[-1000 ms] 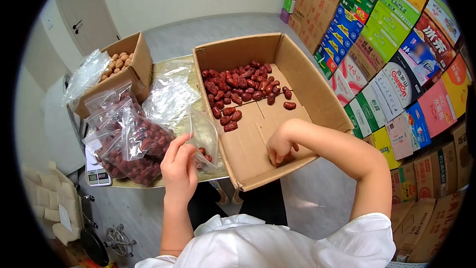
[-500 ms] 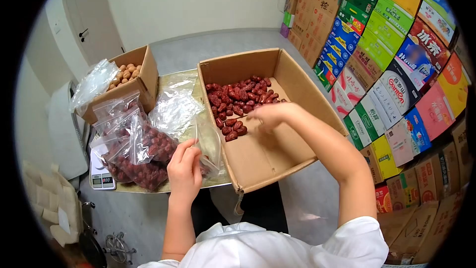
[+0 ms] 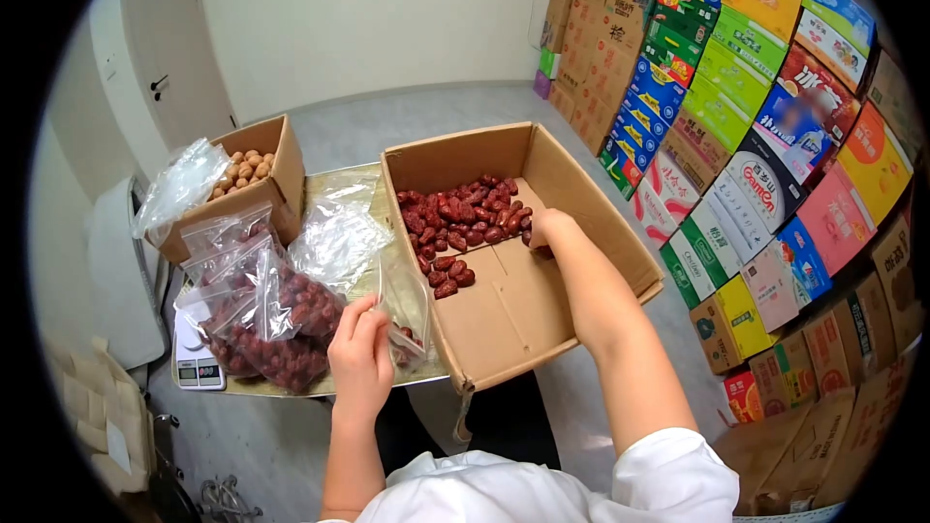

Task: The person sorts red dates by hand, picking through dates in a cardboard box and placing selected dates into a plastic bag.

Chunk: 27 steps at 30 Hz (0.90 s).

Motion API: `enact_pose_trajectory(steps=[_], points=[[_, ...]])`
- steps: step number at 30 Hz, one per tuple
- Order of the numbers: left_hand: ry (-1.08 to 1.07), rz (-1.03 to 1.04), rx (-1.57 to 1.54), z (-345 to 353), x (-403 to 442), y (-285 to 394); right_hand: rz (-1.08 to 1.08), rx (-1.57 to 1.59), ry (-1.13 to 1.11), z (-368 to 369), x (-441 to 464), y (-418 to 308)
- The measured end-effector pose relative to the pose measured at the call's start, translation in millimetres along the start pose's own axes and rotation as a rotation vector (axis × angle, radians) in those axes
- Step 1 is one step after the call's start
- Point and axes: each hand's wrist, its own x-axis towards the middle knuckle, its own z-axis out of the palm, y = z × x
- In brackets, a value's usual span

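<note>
My left hand (image 3: pixel 360 347) is closed on the edge of a clear zip bag (image 3: pixel 411 318), which hangs beside the near left wall of the cardboard box (image 3: pixel 492 322). A few red dates (image 3: pixel 408 333) show low in that bag. Inside the box, my right hand (image 3: pixel 550 230) reaches down at the right edge of a heap of dried red dates (image 3: pixel 463 211). Its fingers are mostly hidden, so whether they grip any dates is unclear. A small cluster of dates (image 3: pixel 449 276) lies at the near side of the heap.
Filled bags of dates (image 3: pixel 281 315) rest on the table beside a white scale (image 3: pixel 199 368). Flat clear bags (image 3: pixel 339 232) lie between them and the box. A smaller carton of walnuts (image 3: pixel 249 172) stands behind. Stacked cartons (image 3: pixel 746 174) line the right side.
My right hand has moved farther in and to the right, down to the heap's right edge. My left hand keeps its hold on the bag. The view has tilted slightly upward.
</note>
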Motion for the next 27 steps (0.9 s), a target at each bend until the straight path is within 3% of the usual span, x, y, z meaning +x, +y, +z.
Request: enact_pose_trajectory(steps=[6,12,22,27], points=[[-0.008,0.006,-0.030,1,-2,-1,-0.135,-0.040,-0.153,6,9,-10],[-0.018,0.014,-0.045,4,-2,0,-0.328,-0.094,0.048,-7,-34,-59],[0.029,0.008,-0.011,1,2,-2,-0.279,-0.134,0.036,-15,-56,-77],[0.050,-0.012,-0.020,-2,3,-5,-0.368,-0.004,0.200,-35,-62,-72]])
